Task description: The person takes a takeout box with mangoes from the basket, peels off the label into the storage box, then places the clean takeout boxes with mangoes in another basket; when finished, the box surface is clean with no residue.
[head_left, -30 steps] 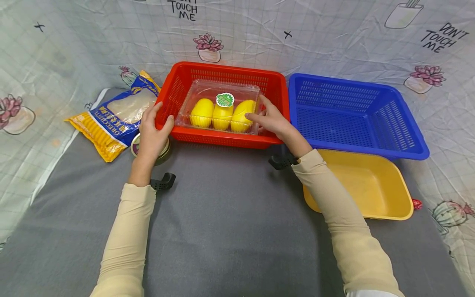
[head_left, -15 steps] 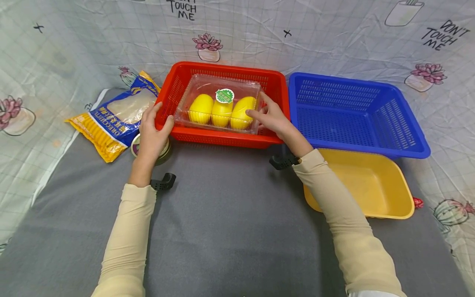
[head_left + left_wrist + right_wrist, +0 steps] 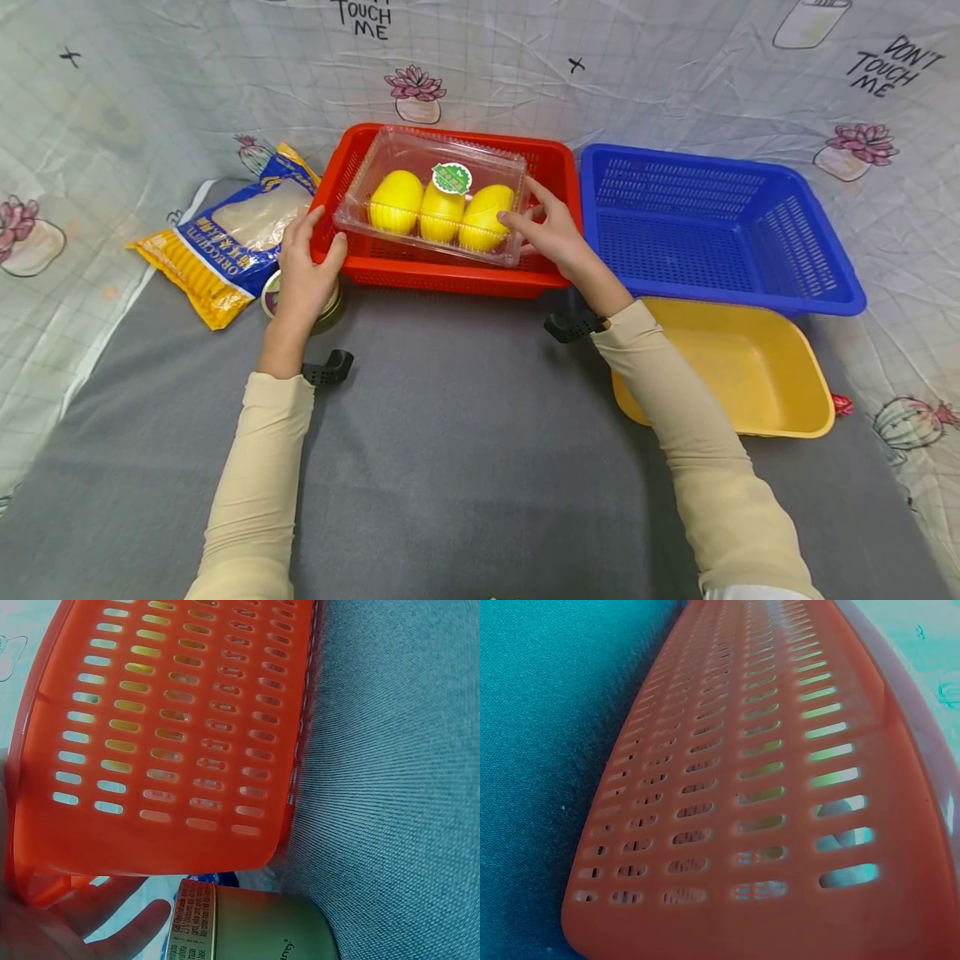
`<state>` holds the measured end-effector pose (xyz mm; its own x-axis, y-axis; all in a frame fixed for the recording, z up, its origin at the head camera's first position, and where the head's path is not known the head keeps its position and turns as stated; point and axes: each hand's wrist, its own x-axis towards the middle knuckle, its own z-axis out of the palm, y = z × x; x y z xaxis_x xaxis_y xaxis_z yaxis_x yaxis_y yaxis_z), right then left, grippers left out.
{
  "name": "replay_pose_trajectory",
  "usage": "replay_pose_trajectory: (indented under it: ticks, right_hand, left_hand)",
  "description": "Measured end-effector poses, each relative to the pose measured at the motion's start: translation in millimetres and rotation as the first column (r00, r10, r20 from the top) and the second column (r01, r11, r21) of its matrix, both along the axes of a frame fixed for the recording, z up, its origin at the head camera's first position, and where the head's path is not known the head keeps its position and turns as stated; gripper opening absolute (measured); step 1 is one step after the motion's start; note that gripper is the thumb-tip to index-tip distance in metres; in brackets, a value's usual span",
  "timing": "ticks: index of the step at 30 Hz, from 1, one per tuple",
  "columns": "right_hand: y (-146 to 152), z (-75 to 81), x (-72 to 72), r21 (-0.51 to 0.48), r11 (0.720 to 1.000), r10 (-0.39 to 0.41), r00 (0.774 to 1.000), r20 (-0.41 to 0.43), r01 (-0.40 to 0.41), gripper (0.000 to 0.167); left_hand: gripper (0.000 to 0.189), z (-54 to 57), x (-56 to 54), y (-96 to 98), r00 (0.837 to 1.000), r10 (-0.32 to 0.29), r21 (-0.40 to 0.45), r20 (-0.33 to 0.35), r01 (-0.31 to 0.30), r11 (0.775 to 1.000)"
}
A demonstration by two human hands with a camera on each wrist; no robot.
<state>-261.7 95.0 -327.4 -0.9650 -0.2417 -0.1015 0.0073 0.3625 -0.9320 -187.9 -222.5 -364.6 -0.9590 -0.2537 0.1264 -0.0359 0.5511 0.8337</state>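
Note:
A clear plastic box [image 3: 416,154] holding three yellow mangoes [image 3: 442,212] and bearing a green round sticker sits in the red basket [image 3: 457,279], its left end raised near the basket's left rim. My right hand [image 3: 553,229] pinches the box's right end, thumb on the near side. At the basket's left front corner, my left hand [image 3: 306,267] grips the rim. In the left wrist view its fingers [image 3: 127,934] reach under the rim beside a tin can [image 3: 255,919]. The right hand is hidden behind the basket wall [image 3: 780,750] in the right wrist view.
To the right stands a blue basket [image 3: 675,242], with a yellow tub [image 3: 750,367] in front of it. A blue and yellow pasta bag [image 3: 232,242] lies left of the red basket. Something small and red [image 3: 842,405] shows beside the tub. Printed cloth hangs behind.
The box of mangoes has risen and shifted left and back within the red basket, its left end lifting. My right hand stays on its right end; the left hand has hardly moved.

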Motion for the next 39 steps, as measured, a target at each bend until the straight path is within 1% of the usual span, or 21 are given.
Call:
replay_pose_trajectory:
  ticks: [4, 10, 16, 18, 22, 25, 29, 32, 36, 39]
  right_hand:
    - [-1, 0.3, 1.0, -0.029, 1.000, -0.012, 1.000, -0.007, 0.012, 0.078]
    - [0, 1.3, 3.4, -0.043, 0.999, -0.033, 0.999, -0.011, 0.033, 0.077]
    - [1, 1.9, 5.3, -0.096, 0.995, -0.034, 0.999, -0.007, 0.033, 0.076]
    - [2, 2.6, 5.7, -0.105, 0.994, -0.037, 0.999, -0.005, 0.036, 0.075]
    - [2, 3.8, 6.4, -0.110, 0.993, -0.046, 0.999, 0.012, 0.047, 0.075]
    - [2, 5.4, 7.7, -0.116, 0.992, -0.055, 0.998, 0.024, 0.058, 0.074]
    - [3, 8.6, 8.7, -0.122, 0.990, -0.073, 0.997, 0.031, 0.076, 0.074]
    - [5, 10.0, 8.8, -0.120, 0.990, -0.078, 0.997, 0.027, 0.080, 0.074]
    - [9, 12.3, 10.7, -0.138, 0.988, -0.072, 0.997, 0.018, 0.074, 0.073]
    - [12, 15.2, 12.1, -0.164, 0.984, -0.071, 0.997, 0.013, 0.072, 0.072]
  left_hand:
    - [0.063, 0.6, 0.5, -0.8, 1.000, -0.001, -0.009, 0.003, 0.001, 1.000]
    - [0.061, 0.9, 0.5, -1.7, 1.000, -0.003, -0.023, -0.023, 0.002, 1.000]
    - [0.060, 0.0, 0.8, -2.3, 0.999, -0.010, -0.021, -0.039, 0.009, 1.000]
    - [0.060, -0.4, 0.6, -2.2, 0.999, -0.011, -0.020, -0.048, 0.011, 1.000]
    - [0.057, -2.4, -0.5, -1.9, 0.996, -0.013, -0.030, -0.090, 0.010, 1.000]
    - [0.055, -3.2, -1.2, -0.8, 0.994, -0.002, -0.029, -0.107, -0.001, 1.000]
    - [0.052, -1.7, -1.0, 1.9, 0.996, 0.016, -0.015, -0.093, -0.018, 1.000]
    - [0.051, -0.4, -0.7, 2.6, 0.995, 0.026, -0.015, -0.097, -0.027, 1.000]
    - [0.048, -0.9, -0.9, 2.4, 0.987, 0.030, 0.005, -0.158, -0.029, 1.000]
    - [0.043, -0.8, -1.5, 1.9, 0.970, 0.033, 0.026, -0.241, -0.027, 0.999]
